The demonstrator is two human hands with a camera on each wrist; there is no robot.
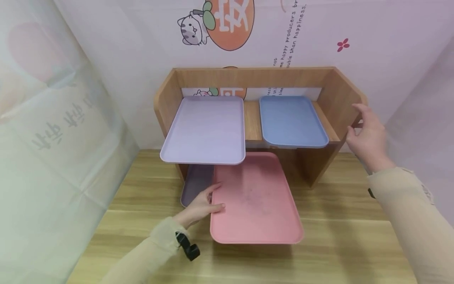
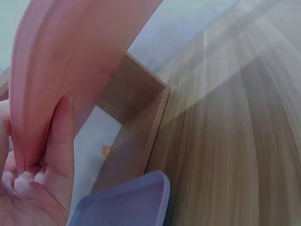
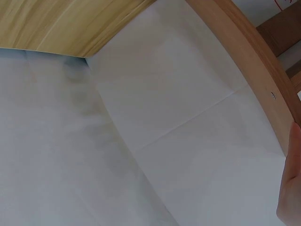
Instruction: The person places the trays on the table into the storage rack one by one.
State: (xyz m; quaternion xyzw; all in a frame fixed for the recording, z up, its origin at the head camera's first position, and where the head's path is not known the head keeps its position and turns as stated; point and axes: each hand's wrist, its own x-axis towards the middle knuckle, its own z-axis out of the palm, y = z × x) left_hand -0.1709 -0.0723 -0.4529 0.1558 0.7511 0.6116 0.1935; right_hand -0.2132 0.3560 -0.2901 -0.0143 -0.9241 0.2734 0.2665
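A pink tray (image 1: 255,201) tilts out from under the shelf of a wooden rack (image 1: 255,79). My left hand (image 1: 200,203) pinches the tray's left rim, thumb above it. In the left wrist view that hand (image 2: 42,188) grips the pink tray (image 2: 70,56) at its edge. My right hand (image 1: 370,136) holds the front edge of the rack's right side panel, with thumb and forefinger spread along it. Only part of this hand (image 3: 291,174) shows in the right wrist view, against the wooden panel (image 3: 244,61).
On the upper shelf, a lilac tray (image 1: 207,128) on the left and a blue tray (image 1: 292,120) on the right overhang the front. A purple tray (image 1: 198,181) lies below at left, partly hidden. Wood-grain tabletop (image 1: 142,209) surrounds the rack; a printed cloth (image 1: 312,35) hangs behind.
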